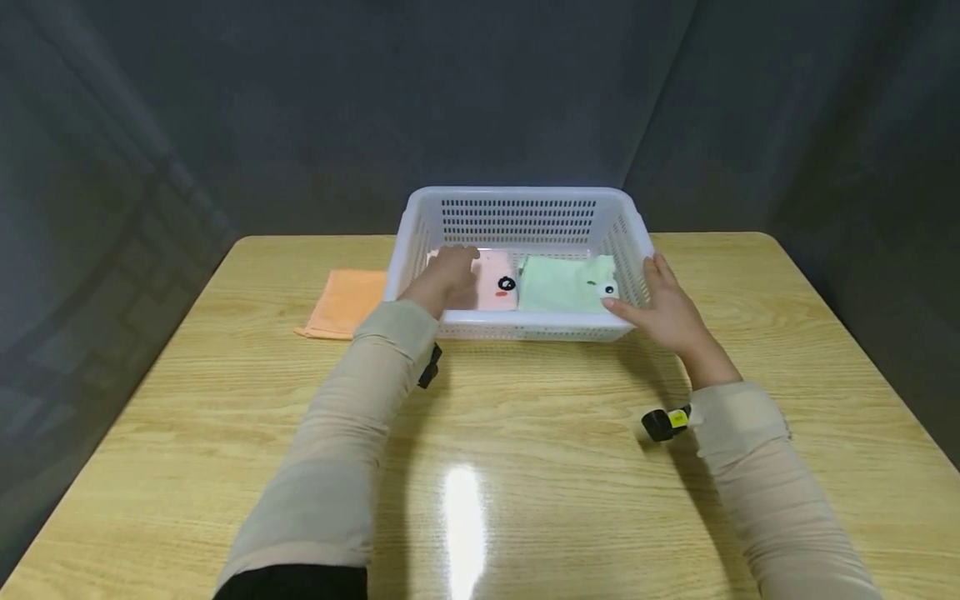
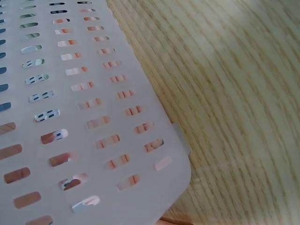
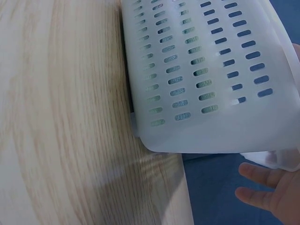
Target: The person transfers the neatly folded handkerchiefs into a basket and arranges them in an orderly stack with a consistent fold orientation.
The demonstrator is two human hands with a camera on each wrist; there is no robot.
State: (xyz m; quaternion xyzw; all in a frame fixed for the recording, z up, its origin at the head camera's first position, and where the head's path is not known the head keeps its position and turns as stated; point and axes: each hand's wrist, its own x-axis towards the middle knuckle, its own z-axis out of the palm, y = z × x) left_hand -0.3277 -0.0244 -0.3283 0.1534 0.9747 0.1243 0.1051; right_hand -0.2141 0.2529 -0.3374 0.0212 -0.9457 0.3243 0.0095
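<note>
A white plastic basket with slotted walls stands toward the far edge of the table. Inside it, a folded pink towel with an embroidered face lies on the left, beside a folded green towel with an eye design. My left hand reaches over the front rim to the pink towel; its fingertips are hard to make out. At the basket's front right corner is my right hand, thumb over the rim and fingers extended along the outside. Straight fingers show in the right wrist view.
A folded orange cloth lies on the wooden table left of the basket, partly hidden by it. Dark curtains hang behind and at both sides. A black wrist camera is worn on the right wrist.
</note>
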